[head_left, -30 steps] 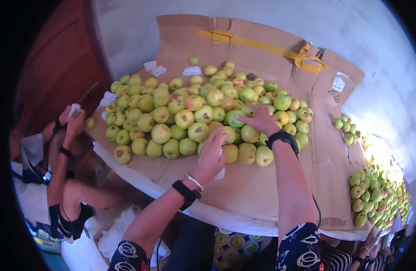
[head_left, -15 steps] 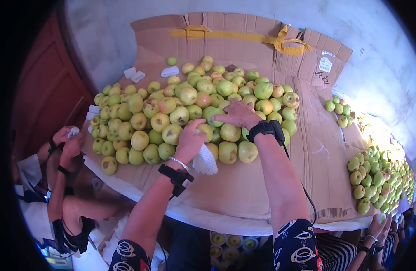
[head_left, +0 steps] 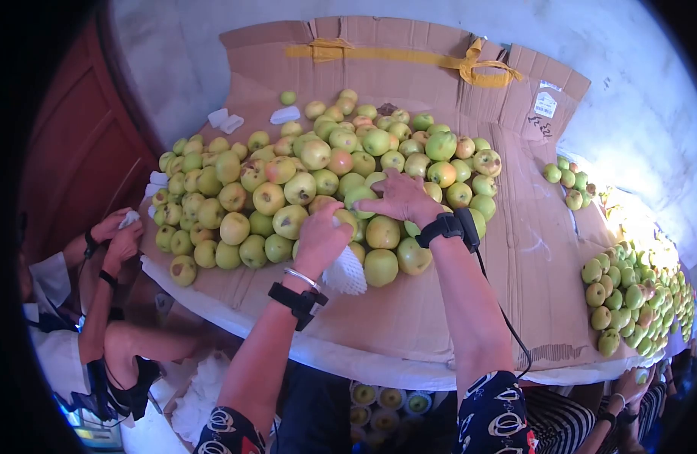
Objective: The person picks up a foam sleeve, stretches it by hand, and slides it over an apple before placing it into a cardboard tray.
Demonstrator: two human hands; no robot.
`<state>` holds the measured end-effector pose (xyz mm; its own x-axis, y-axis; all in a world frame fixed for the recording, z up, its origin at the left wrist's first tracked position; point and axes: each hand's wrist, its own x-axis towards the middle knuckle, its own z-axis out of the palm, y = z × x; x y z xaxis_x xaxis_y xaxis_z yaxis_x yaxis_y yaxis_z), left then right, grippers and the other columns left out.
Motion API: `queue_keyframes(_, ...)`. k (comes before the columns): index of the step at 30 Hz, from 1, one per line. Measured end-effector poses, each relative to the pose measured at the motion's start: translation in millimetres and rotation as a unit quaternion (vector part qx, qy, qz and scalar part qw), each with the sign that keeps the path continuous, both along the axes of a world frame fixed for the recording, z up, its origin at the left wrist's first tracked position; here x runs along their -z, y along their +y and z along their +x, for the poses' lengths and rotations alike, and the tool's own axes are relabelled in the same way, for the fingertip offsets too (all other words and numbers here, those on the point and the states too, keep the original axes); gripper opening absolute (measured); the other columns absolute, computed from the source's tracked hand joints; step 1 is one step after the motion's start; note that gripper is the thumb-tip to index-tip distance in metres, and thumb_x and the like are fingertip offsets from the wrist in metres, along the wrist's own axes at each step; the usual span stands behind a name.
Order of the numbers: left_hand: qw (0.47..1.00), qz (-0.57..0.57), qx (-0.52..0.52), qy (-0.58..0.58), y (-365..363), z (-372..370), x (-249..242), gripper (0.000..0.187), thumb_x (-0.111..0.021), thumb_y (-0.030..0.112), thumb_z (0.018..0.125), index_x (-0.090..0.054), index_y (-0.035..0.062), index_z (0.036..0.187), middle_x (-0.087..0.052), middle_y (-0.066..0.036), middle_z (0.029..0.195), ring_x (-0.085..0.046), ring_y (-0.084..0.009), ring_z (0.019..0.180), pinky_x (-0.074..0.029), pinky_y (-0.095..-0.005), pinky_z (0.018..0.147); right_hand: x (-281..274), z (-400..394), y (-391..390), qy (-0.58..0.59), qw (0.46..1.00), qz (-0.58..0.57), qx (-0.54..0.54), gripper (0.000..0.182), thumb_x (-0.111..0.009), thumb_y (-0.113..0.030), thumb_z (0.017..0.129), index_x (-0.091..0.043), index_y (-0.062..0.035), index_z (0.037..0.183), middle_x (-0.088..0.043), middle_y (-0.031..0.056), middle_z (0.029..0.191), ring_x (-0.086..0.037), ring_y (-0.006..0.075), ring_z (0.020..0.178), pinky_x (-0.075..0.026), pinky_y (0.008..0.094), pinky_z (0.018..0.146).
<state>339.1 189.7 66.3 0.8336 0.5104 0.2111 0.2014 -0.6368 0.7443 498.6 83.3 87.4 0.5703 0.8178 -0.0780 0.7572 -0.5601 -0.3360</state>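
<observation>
While the foam net point(head_left: 345, 272) is gripped, one near-edge apple point(head_left: 381, 268) is found shifted nearer

Compared with half a second ago, the near-edge apple has been brought slightly towards the near rim of the desk point(head_left: 394, 369), below the fingers of the right hand point(head_left: 403, 200). Otherwise little has been altered, and apple handling is judged to be under way. The net is closed in the fingers of the left hand point(head_left: 323, 240), its free end hung below them. The right fingers are spread over the main pile point(head_left: 231, 198); a green apple point(head_left: 356, 194) is touched by the thumb, but no firm grip can be made out.

One net is held. Three loose foam pieces point(head_left: 285, 115) are seen beyond and left of the fingers; others point(head_left: 158, 180), farther left, are too bunched to be counted. One lone apple point(head_left: 288, 98) is seen beyond the pile, and about seven are clustered point(head_left: 568, 178) well right of the fingers. The main pile and the right-hand heap point(head_left: 628, 295) are too dense to be counted.
</observation>
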Motion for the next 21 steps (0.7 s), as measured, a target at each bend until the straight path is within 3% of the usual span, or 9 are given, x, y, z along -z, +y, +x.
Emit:
queue_keyframes(4, 0.999, 0.014, -0.044, -0.005, -17, -3, 6, 0.042, -0.055, 0.016, 0.069, -0.056, -0.0027, 0.106, -0.058, -0.024, 0.103, -0.056, -0.0396, 0.093, -0.043, -0.0438, 0.084, -1, -10, -4, -0.004, 1.000, 0.011, 0.010, 0.082, -0.049, -0.073, 0.066, -0.059, -0.0095, 0.117, -0.046, 0.0173, 0.121, -0.040, 0.0303, 0.120, -0.021, 0.0525, 0.102)
queue_keyframes(6, 0.988, 0.086, -0.084, -0.096, -30, -5, 16, 0.044, -0.057, 0.013, 0.068, -0.054, -0.0020, 0.109, -0.057, -0.024, 0.099, -0.055, -0.0397, 0.091, -0.043, -0.0448, 0.083, -1, -12, -4, -0.002, 1.000, 0.003, 0.010, 0.081, -0.049, -0.073, 0.065, -0.060, -0.0100, 0.116, -0.047, 0.0171, 0.118, -0.041, 0.0299, 0.119, -0.023, 0.0517, 0.100)
queue_keyframes(12, 0.974, 0.158, -0.095, -0.131, -51, -14, 13, 0.044, -0.056, 0.005, 0.067, -0.052, -0.0001, 0.111, -0.057, -0.019, 0.097, -0.054, -0.0375, 0.093, -0.043, -0.0442, 0.082, 3, -11, -12, 0.014, 1.000, 0.021, -0.006, 0.079, -0.051, -0.071, 0.065, -0.062, -0.0088, 0.112, -0.049, 0.0151, 0.110, -0.044, 0.0285, 0.112, -0.030, 0.0457, 0.094)
queue_keyframes(21, 0.969, 0.153, -0.090, -0.172, -61, -37, 16, 0.039, -0.063, 0.010, 0.071, -0.054, 0.0006, 0.107, -0.058, -0.017, 0.097, -0.054, -0.0348, 0.092, -0.043, -0.0414, 0.082, 0, -23, -20, 0.045, 0.999, 0.024, -0.015, 0.079, -0.054, -0.070, 0.063, -0.062, -0.0075, 0.110, -0.049, 0.0141, 0.109, -0.045, 0.0282, 0.110, -0.032, 0.0444, 0.093)
